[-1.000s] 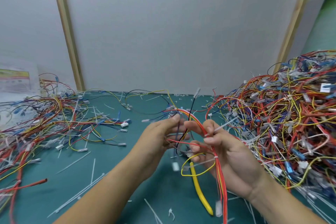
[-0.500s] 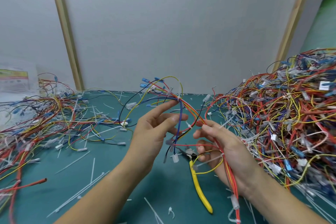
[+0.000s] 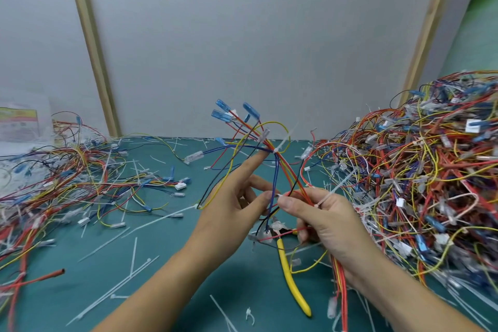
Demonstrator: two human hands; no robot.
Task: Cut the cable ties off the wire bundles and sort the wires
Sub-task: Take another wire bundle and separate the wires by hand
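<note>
Right hand is pinching the wire bundle up over the green table, left hand loose and spread, index tip on the bundle right by the white cable tie; yellow-handled cutters just below, big wire pile to the right, smaller wire pile to the left
</note>
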